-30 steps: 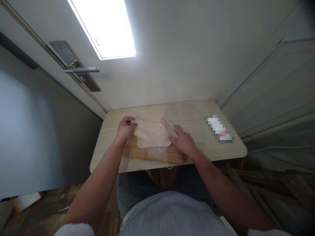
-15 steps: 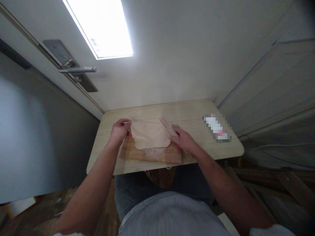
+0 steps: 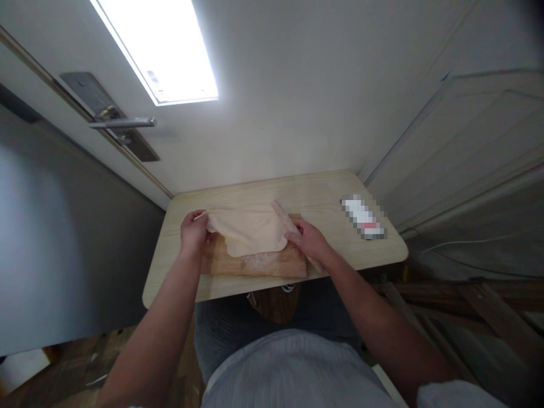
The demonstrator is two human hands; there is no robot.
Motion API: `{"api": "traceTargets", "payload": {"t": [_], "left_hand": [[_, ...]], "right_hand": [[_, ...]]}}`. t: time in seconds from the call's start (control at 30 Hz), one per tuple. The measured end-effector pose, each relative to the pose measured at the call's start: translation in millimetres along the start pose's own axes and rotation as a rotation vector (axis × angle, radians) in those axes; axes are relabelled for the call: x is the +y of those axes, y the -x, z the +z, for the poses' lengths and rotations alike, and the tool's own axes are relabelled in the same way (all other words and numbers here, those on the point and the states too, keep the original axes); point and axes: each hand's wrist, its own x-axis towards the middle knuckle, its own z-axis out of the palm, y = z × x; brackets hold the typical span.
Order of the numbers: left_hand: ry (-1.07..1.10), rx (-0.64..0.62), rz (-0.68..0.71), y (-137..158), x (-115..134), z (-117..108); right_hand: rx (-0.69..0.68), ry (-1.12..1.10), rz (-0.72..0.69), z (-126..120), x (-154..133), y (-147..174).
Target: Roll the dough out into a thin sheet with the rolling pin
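A thin, pale sheet of dough (image 3: 250,229) lies over a wooden board (image 3: 255,267) dusted with flour. My left hand (image 3: 194,231) is closed on the left edge of the sheet, which stretches toward it in soft folds beyond the board's left part. At the right, my right hand (image 3: 309,239) wraps around the middle of a floury rolling pin (image 3: 281,211), which lies slantwise by the right side of the dough. Its fingertips are close to the dough edge; whether they touch it I cannot tell.
The board rests on a small light wooden table (image 3: 170,249) with rounded corners. A blurred-out phone-like object (image 3: 362,217) lies at the table's right. Behind the table stands a white door with a metal handle (image 3: 123,122). Wooden beams (image 3: 471,300) are at lower right.
My left hand has drawn the dough's left edge outward to the left, so the sheet looks longer and more folded. My right hand keeps the rolling pin. The view has shifted slightly.
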Motion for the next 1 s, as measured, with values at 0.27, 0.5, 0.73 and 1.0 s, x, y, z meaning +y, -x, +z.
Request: {"api": "traceTargets", "payload": {"t": [0.27, 0.5, 0.73, 1.0], "left_hand": [[-0.274, -0.204, 0.063, 17, 3, -7], [-0.298, -0.097, 0.160, 13, 21, 1], [-0.315, -0.121, 0.093, 20, 20, -8], [-0.303, -0.553, 0.337, 44, 7, -25]], "right_hand": [[0.046, 0.090, -0.013, 2, 1, -2], [0.108, 0.126, -0.061, 5, 1, 1], [0.144, 0.112, -0.079, 9, 4, 2], [0.172, 0.033, -0.125, 13, 8, 3]]}}
